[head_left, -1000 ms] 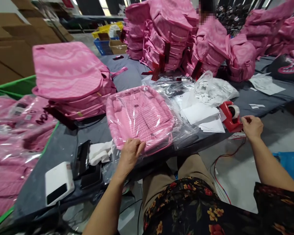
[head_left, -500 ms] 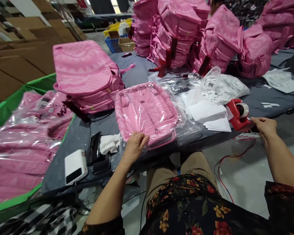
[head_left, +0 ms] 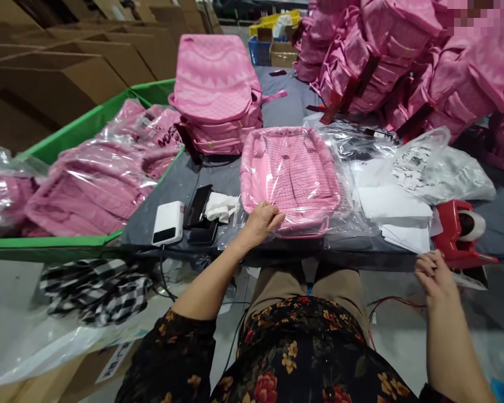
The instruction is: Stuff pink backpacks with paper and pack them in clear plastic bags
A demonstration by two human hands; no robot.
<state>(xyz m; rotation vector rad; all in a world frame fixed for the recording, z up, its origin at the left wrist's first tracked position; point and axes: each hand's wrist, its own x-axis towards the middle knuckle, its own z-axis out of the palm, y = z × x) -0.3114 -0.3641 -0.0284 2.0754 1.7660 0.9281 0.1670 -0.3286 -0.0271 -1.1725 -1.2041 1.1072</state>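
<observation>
A pink backpack (head_left: 292,173) lies on the table in front of me, inside a clear plastic bag (head_left: 353,221) that spreads past its right side. My left hand (head_left: 262,219) is closed in a pinch on the bag near the backpack's lower left edge. Held just off the table's front edge, my right hand (head_left: 434,274) has its fingers curled together; anything in them is too small to make out. Beside that hand stands a red tape dispenser (head_left: 449,226) with a roll of tape (head_left: 472,225). White papers (head_left: 397,207) lie between the dispenser and the bagged backpack.
Another pink backpack (head_left: 218,84) stands behind on the left. A green-rimmed bin (head_left: 84,240) holds bagged pink backpacks. A white power bank (head_left: 168,223) and a black case (head_left: 199,204) lie at front left. More backpacks (head_left: 386,50) and a white plastic bag (head_left: 457,168) sit right.
My right hand has left the front end of the tape dispenser and come left, toward the papers. My left hand stays at the bag's edge. The view has turned left.
</observation>
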